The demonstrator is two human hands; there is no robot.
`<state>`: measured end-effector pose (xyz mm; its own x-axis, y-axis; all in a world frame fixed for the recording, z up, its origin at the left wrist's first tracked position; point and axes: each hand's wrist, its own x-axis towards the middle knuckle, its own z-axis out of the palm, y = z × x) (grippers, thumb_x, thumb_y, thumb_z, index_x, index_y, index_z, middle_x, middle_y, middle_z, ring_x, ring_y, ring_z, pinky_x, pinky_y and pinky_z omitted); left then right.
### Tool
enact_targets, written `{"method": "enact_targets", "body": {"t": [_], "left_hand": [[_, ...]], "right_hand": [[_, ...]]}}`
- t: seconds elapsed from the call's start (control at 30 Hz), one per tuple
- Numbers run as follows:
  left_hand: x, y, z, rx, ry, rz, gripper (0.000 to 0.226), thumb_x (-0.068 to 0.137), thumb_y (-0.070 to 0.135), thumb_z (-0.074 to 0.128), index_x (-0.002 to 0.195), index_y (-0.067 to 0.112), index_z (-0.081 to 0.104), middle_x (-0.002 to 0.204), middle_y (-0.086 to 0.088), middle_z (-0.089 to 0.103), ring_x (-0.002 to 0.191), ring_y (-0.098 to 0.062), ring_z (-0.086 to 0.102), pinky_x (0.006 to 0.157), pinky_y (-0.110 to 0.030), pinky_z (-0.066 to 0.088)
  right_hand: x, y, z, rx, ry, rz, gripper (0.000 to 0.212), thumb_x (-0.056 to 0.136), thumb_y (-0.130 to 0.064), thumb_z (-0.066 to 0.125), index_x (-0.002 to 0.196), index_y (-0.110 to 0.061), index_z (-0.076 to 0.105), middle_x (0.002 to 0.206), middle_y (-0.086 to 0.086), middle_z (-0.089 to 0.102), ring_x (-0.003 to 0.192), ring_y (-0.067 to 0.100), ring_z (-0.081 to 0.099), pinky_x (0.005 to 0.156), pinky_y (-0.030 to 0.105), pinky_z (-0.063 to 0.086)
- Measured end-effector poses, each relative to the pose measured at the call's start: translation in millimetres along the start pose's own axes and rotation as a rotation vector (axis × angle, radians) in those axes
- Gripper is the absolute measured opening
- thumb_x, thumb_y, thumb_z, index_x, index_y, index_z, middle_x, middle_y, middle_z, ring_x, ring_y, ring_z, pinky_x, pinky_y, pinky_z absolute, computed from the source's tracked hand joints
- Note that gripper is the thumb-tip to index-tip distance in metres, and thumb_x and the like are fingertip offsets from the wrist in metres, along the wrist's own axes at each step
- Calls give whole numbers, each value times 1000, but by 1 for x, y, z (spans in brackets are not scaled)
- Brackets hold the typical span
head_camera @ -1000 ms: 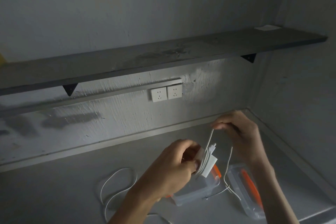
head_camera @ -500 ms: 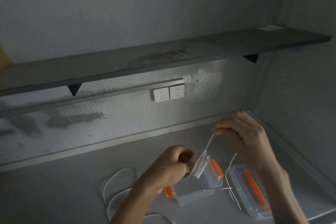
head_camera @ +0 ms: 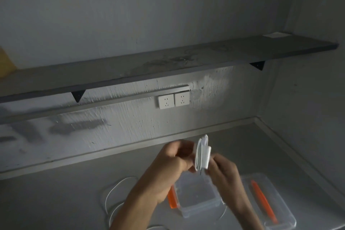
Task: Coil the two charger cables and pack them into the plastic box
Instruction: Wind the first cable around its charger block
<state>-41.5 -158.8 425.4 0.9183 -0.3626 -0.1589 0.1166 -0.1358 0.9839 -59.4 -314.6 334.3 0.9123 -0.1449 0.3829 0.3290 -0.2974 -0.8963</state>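
The left hand (head_camera: 173, 158) is curled closed around the near side of a white charger block wound with its thin white cable (head_camera: 202, 155), holding it up above the grey countertop (head_camera: 56, 192). The right hand (head_camera: 224, 172) meets the bundle from the other side, its fingers pinched together at the bundle's lower edge; it is blurred, and whether it grips the block itself or only a strand of cable cannot be told. A short dark tip hangs just below the bundle between the two hands.

Directly beneath the hands sits an open clear plastic box with an orange latch (head_camera: 197, 198) on its left side, resting on the countertop toward the right corner. Just right of it lies a clear plastic lid with an orange strip (head_camera: 270, 203), close to the countertop's right edge. A second loose white cable (head_camera: 112, 192) lies in loops on the countertop left of the box, partly hidden by the left forearm.

On the back wall above, a pair of white wall sockets (head_camera: 174, 100) sits under a long dark grey shelf (head_camera: 168, 65).
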Motion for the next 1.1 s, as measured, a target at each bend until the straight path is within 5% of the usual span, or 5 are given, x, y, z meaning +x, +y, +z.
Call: {"method": "enact_targets", "body": {"t": [0.23,0.37,0.6,0.83,1.1], "left_hand": [[27,-10,2,-201,273,-82,28,90,-10,46,99,1,70,86,-10,73,74,-21,63,86,-36,53],[34,-20,7,-74,364,-76,22,85,-6,53,91,9,69,80,-6,73,70,-18,66,73,-32,56],[0,-29,30,248,169,-63,21,69,21,56,88,21,65,81,5,70,73,-11,64,78,-36,54],[-24,-8,25,374,60,65,26,70,29,54,93,29,65,89,11,68,82,-8,65,82,-33,54],[-33,1,19,413,19,135,31,74,31,57,104,31,64,92,12,65,87,-1,62,85,-28,52]], "right_hand": [[-36,-29,-5,-242,-259,37,29,94,-17,59,100,-44,66,55,-21,62,56,1,64,73,-4,38],[-34,-59,-23,-573,-251,-147,15,91,-42,50,92,-48,63,68,-45,55,73,-16,61,64,7,47],[18,-79,-61,-859,-185,-460,21,91,-46,46,87,-37,65,79,-18,64,74,5,56,49,25,44],[51,-58,-70,-257,-248,-392,4,81,-30,72,81,-27,75,81,-14,69,74,5,67,66,22,51],[49,-21,-46,248,-445,-92,10,83,-22,70,78,-28,75,76,-10,73,70,2,66,68,15,49]]}}
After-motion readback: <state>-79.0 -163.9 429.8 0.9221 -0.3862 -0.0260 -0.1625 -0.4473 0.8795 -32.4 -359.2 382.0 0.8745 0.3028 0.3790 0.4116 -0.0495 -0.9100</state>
